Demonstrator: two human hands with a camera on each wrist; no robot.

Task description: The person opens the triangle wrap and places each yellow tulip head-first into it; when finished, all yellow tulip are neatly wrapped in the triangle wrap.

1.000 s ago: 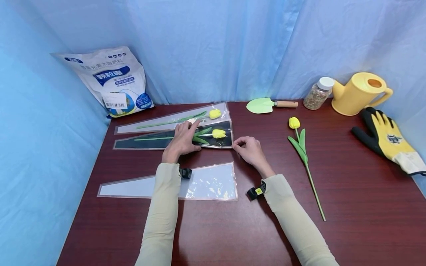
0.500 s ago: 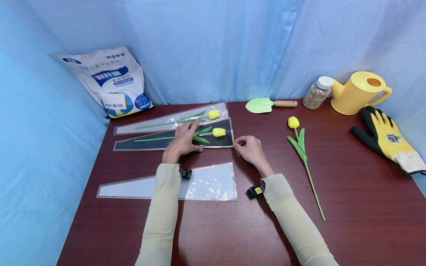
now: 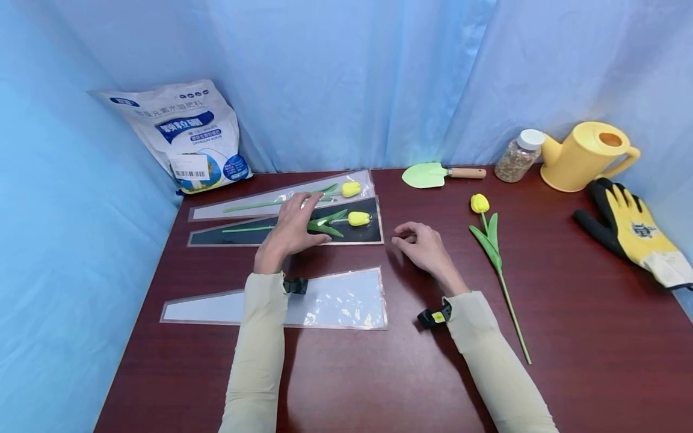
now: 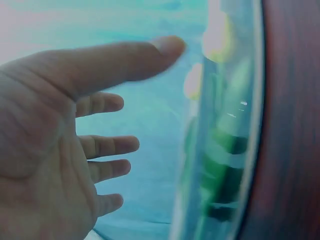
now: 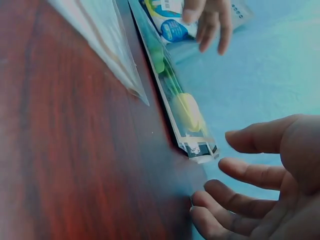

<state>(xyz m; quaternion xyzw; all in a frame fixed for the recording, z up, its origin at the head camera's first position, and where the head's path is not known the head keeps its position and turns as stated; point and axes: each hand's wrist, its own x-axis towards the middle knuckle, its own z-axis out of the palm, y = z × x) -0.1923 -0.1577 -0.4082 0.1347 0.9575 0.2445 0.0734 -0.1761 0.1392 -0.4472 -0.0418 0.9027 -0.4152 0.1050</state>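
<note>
Sleeved tulip (image 3: 346, 219) lies centre frame, flat on table (image 3: 568, 313). Our left hand (image 3: 289, 231) rests spread on dark sleeve (image 3: 238, 233); right hand (image 3: 425, 246) hovers empty, loosely curled. Sleeving looks complete; next likely loose tulip (image 3: 489, 240), right.

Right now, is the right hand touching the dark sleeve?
Apart. The head view shows bare table between the right hand and the dark sleeve.

Three sleeves (image 3: 330, 299) lie left on the table (image 3: 379, 373); loose tulip (image 3: 489, 240), trowel (image 3: 433, 174) and glove (image 3: 633, 231) right.
</note>
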